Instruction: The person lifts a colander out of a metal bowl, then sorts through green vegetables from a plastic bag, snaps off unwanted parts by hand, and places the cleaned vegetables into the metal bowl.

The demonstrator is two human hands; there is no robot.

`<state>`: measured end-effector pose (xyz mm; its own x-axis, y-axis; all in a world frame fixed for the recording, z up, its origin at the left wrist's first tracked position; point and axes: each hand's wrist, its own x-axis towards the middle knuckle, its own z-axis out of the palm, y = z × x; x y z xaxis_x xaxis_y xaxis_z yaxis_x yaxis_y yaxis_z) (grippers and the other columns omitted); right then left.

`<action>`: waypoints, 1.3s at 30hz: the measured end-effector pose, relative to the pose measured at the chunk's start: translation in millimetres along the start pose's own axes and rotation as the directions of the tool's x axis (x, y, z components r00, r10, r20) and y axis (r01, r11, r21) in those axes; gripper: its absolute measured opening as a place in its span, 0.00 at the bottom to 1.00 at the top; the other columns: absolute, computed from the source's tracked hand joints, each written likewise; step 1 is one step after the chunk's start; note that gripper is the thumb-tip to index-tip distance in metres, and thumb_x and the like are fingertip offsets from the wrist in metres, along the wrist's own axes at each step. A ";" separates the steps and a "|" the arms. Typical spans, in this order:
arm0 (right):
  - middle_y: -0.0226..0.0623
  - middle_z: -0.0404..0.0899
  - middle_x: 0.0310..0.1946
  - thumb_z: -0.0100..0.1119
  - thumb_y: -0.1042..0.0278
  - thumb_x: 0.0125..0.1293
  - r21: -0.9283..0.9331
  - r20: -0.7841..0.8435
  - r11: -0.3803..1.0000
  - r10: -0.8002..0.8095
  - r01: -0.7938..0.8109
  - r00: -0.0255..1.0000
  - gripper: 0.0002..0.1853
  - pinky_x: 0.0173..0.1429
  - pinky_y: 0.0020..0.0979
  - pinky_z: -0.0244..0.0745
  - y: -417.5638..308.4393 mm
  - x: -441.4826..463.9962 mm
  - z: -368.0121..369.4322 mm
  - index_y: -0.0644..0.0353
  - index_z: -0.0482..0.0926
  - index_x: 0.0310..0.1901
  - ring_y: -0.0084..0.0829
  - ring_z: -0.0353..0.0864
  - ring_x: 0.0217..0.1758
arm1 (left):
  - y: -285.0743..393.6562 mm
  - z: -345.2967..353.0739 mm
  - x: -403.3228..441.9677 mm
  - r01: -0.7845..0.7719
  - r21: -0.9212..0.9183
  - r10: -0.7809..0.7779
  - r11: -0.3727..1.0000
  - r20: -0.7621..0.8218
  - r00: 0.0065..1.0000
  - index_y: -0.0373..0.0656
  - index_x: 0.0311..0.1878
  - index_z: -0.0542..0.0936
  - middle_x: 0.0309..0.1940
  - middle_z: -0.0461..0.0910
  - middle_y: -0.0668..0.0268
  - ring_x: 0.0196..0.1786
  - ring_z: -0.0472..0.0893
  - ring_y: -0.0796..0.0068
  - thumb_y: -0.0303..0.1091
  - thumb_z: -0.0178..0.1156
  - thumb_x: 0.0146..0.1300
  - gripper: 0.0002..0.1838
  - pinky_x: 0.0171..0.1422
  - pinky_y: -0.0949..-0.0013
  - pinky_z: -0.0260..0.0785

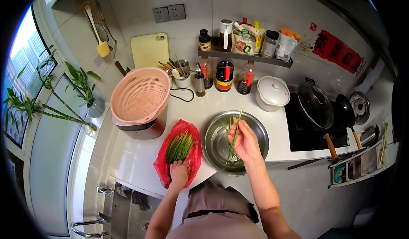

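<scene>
A red plastic bag (195, 154) lies open on the white counter with a bunch of thin green stalks (180, 146) inside. My left hand (179, 173) reaches into the bag at the lower end of the bunch; its fingertips are partly hidden among the stalks. To the right, a steel bowl (211, 147) holds some loose green stalks. Above that bowl my right hand (243, 141) is closed on a few green stalks (233, 142), which hang down over the bowl.
Behind the bag, a pink colander (140, 95) rests on a rice cooker (147, 131). Bottles and a white lidded pot (273, 93) line the back. The stove (300, 128) with a lidded pan (315, 105) is at right; a sink (128, 213) is front left.
</scene>
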<state>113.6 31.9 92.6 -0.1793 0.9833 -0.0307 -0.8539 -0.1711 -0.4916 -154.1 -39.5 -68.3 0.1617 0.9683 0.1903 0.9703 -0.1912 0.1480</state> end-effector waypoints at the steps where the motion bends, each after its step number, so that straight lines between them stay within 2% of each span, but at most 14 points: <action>1: 0.38 0.83 0.36 0.45 0.66 0.76 0.032 0.001 1.000 0.000 0.000 1.000 0.10 0.43 0.33 0.84 0.2 1.1 -1.1 0.59 0.74 0.48 0.27 0.84 0.37 | 1.3 -5.8 0.7 0.002 0.000 -0.002 1.000 -0.001 1.000 0.44 0.37 0.84 0.33 0.80 0.61 0.41 0.76 0.60 0.38 0.63 0.54 0.10 0.46 0.58 0.65; 3: 0.38 0.83 0.36 0.45 0.66 0.76 0.064 0.003 0.998 0.000 0.000 1.000 0.09 0.42 0.32 0.85 0.0 2.6 -0.8 0.59 0.74 0.48 0.28 0.84 0.37 | 4.0 -19.8 4.7 0.052 -0.053 -0.040 0.997 0.196 0.980 0.44 0.40 0.82 0.36 0.79 0.61 0.43 0.75 0.60 0.36 0.64 0.54 0.11 0.46 0.58 0.65; 4: 0.38 0.82 0.36 0.45 0.66 0.76 0.078 0.004 0.997 -0.002 0.002 1.000 0.09 0.42 0.32 0.85 -0.1 2.8 0.1 0.59 0.74 0.48 0.28 0.84 0.37 | 5.2 -20.3 6.5 0.052 -0.053 -0.041 0.997 0.197 0.979 0.44 0.40 0.82 0.36 0.79 0.61 0.43 0.75 0.60 0.36 0.64 0.54 0.11 0.46 0.58 0.65; 6: 0.37 0.82 0.35 0.45 0.67 0.76 0.092 0.003 0.996 -0.004 0.003 1.000 0.09 0.41 0.32 0.85 -0.7 3.0 1.1 0.60 0.74 0.48 0.28 0.84 0.36 | 10.1 -23.9 10.7 0.060 -0.156 -0.063 0.986 -0.014 0.998 0.44 0.39 0.81 0.36 0.78 0.60 0.43 0.75 0.59 0.34 0.65 0.53 0.10 0.47 0.57 0.65; 13: 0.36 0.82 0.34 0.45 0.66 0.75 0.116 -0.007 0.993 -0.001 0.002 1.000 0.09 0.41 0.31 0.85 1.7 1.5 2.1 0.59 0.74 0.48 0.27 0.84 0.36 | 33.6 -63.1 39.0 0.022 -0.327 -0.067 0.945 -0.127 0.990 0.45 0.46 0.81 0.36 0.77 0.60 0.43 0.75 0.56 0.28 0.64 0.52 0.15 0.49 0.55 0.64; 16: 0.35 0.82 0.34 0.46 0.67 0.75 0.115 -0.015 0.993 0.001 0.001 1.000 0.09 0.40 0.30 0.84 4.4 2.1 2.4 0.59 0.74 0.49 0.27 0.83 0.35 | 61.3 -84.2 52.6 0.004 -0.468 -0.088 0.884 -0.158 0.983 0.43 0.50 0.80 0.41 0.79 0.58 0.49 0.76 0.57 0.29 0.61 0.58 0.15 0.56 0.58 0.66; 18: 0.35 0.82 0.34 0.46 0.67 0.75 0.112 -0.023 0.994 0.008 -0.005 1.000 0.09 0.39 0.30 0.83 6.5 1.6 2.9 0.59 0.74 0.49 0.26 0.83 0.35 | 74.8 -83.6 58.6 0.037 -0.907 -0.028 0.419 0.028 0.999 0.39 0.55 0.78 0.45 0.81 0.59 0.51 0.79 0.63 0.30 0.57 0.67 0.15 0.59 0.64 0.68; 19: 0.35 0.82 0.35 0.47 0.67 0.75 0.118 -0.025 0.993 0.008 -0.005 1.000 0.09 0.39 0.29 0.83 7.5 1.3 3.9 0.59 0.75 0.49 0.26 0.83 0.35 | 83.4 -91.8 62.1 0.038 -0.908 -0.031 0.418 0.028 0.999 0.39 0.55 0.78 0.45 0.81 0.59 0.51 0.79 0.63 0.30 0.57 0.67 0.15 0.59 0.64 0.68; 21: 0.35 0.82 0.35 0.47 0.67 0.75 0.123 -0.024 0.992 0.012 -0.009 1.000 0.09 0.38 0.29 0.83 8.8 1.6 4.3 0.59 0.75 0.50 0.26 0.83 0.34 | 97.9 -110.5 65.7 0.185 -0.982 0.147 0.023 0.186 0.971 0.36 0.57 0.77 0.48 0.82 0.63 0.52 0.79 0.75 0.26 0.49 0.72 0.14 0.60 0.72 0.67; 27: 0.34 0.81 0.34 0.47 0.67 0.75 0.112 -0.040 0.994 0.002 0.003 0.999 0.09 0.38 0.28 0.83 7.9 1.1 -0.8 0.59 0.75 0.50 0.26 0.82 0.35 | 102.8 -118.0 65.7 0.281 -0.959 0.240 0.032 0.280 0.930 0.35 0.56 0.77 0.43 0.82 0.66 0.48 0.78 0.80 0.27 0.52 0.71 0.14 0.55 0.74 0.70; 34: 0.34 0.81 0.33 0.48 0.66 0.75 0.120 -0.036 0.993 0.003 0.001 0.999 0.09 0.39 0.28 0.82 9.9 1.2 -1.9 0.60 0.75 0.49 0.25 0.82 0.35 | 102.7 -119.6 61.9 0.326 -0.942 0.193 0.077 0.335 0.922 0.36 0.54 0.79 0.37 0.80 0.69 0.42 0.78 0.81 0.26 0.57 0.67 0.13 0.51 0.76 0.70; 36: 0.34 0.81 0.33 0.48 0.67 0.75 0.125 -0.036 0.992 0.003 0.002 0.999 0.09 0.39 0.27 0.82 11.3 2.1 -3.6 0.60 0.75 0.48 0.25 0.82 0.35 | 101.5 -112.4 63.8 0.078 -0.972 0.221 0.220 0.127 0.967 0.37 0.51 0.79 0.34 0.79 0.69 0.40 0.77 0.81 0.25 0.57 0.66 0.11 0.47 0.77 0.69; 37: 0.34 0.81 0.33 0.48 0.67 0.75 0.133 -0.031 0.991 0.000 0.005 1.000 0.09 0.40 0.27 0.82 12.2 2.6 -4.6 0.60 0.75 0.48 0.25 0.81 0.36 | 100.2 -109.6 64.5 0.078 -0.972 0.221 0.220 0.127 0.967 0.37 0.51 0.79 0.34 0.79 0.69 0.40 0.77 0.81 0.25 0.57 0.66 0.11 0.47 0.77 0.69; 39: 0.34 0.81 0.34 0.48 0.67 0.75 0.141 -0.027 0.990 -0.004 0.007 1.000 0.09 0.41 0.27 0.82 12.7 2.7 -4.9 0.60 0.75 0.48 0.25 0.81 0.36 | 97.4 -109.5 65.8 -0.069 -0.945 0.218 0.320 0.002 0.976 0.38 0.49 0.79 0.32 0.78 0.69 0.39 0.77 0.80 0.23 0.57 0.65 0.10 0.44 0.77 0.68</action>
<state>104.7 32.7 82.0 -0.1630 0.9852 -0.0524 -0.9154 -0.1708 -0.3644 -68.6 -12.0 64.9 0.3697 0.9038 0.2157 0.1293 -0.2799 0.9513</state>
